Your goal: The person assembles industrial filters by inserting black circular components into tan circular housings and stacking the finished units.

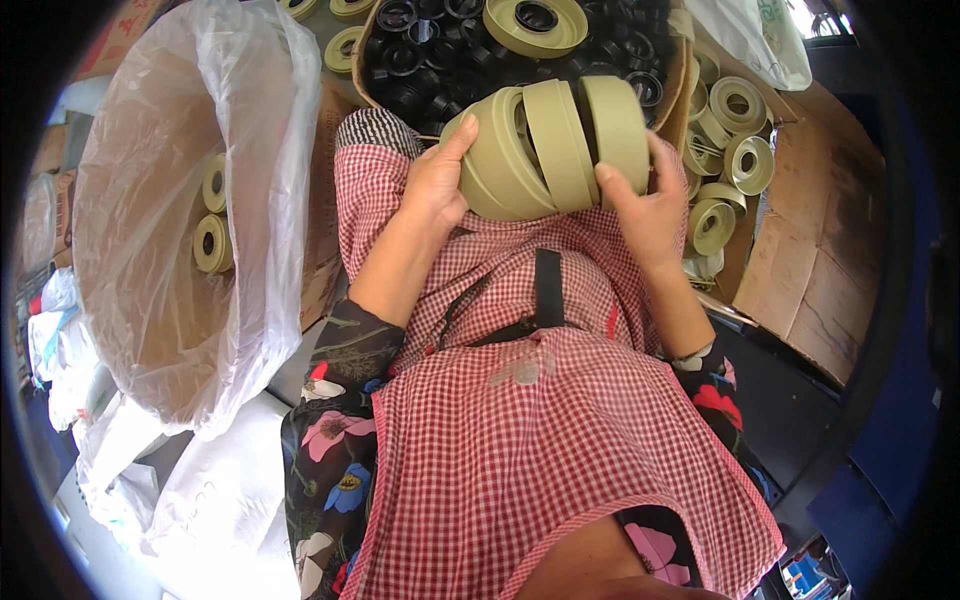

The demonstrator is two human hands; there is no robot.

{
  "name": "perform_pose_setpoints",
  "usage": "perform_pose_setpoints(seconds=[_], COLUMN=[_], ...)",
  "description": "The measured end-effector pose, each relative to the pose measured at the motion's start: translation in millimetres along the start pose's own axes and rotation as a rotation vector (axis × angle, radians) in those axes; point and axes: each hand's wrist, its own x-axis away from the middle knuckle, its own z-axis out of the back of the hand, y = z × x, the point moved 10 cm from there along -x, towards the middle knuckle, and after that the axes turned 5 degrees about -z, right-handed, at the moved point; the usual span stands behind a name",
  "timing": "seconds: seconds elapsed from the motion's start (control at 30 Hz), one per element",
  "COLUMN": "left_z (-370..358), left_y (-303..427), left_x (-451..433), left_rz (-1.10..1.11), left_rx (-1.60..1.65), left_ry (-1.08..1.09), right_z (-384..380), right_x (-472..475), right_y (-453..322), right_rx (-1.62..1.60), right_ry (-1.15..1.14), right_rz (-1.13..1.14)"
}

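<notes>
Above my lap, a row of olive-green round plastic parts [559,146] lies on its side between my two hands. My left hand [442,169] grips the wide end part, thumb on its outer face. Around the rightmost ring [615,135] my right hand [649,199] is closed, thumb on the near side and fingers at its far face; a dark gap parts that ring from the middle one. Just beyond them stands a carton of black plastic rings [420,71], with a larger green round part [535,26] lying on top.
At the left, a carton lined with a clear plastic bag [262,225] holds several green parts [213,244]. On the right, an open carton [810,240] stands by more green rings [739,105]. White plastic bags [225,487] lie at lower left. A checked apron [555,420] covers my lap.
</notes>
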Motion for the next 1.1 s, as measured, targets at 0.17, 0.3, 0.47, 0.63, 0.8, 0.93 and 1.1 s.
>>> perform_pose_setpoints(seconds=[0.17,0.3,0.47,0.63,0.8,0.93,1.1], left_z=[-4,3,3,-3,-3,-4,-3], left_y=[-1,-1,-1,2,6,9,6], left_x=[0,1,-1,2,9,11,12], left_rz=[0.003,-0.007,-0.002,-0.073,-0.115,-0.112,-0.08], left_rx=[0.009,-0.025,-0.017,-0.001,-0.04,-0.035,-0.054], left_ry=[-0.02,0.007,0.008,-0.005,0.039,0.034,0.044], right_z=[-11,-19,-16,-22,-28,-24,-21], right_x=[9,-6,-26,-16,8,-5,-29], right_y=[9,14,8,3,-36,-36,-3], right_rx=[0.14,-0.003,0.01,0.048,0.274,0.226,0.036], right_ry=[-0.018,-0.114,-0.201,-0.208,-0.086,-0.143,-0.235], right_rz=[0.175,0.048,-0.04,-0.049,0.432,0.291,0.027])
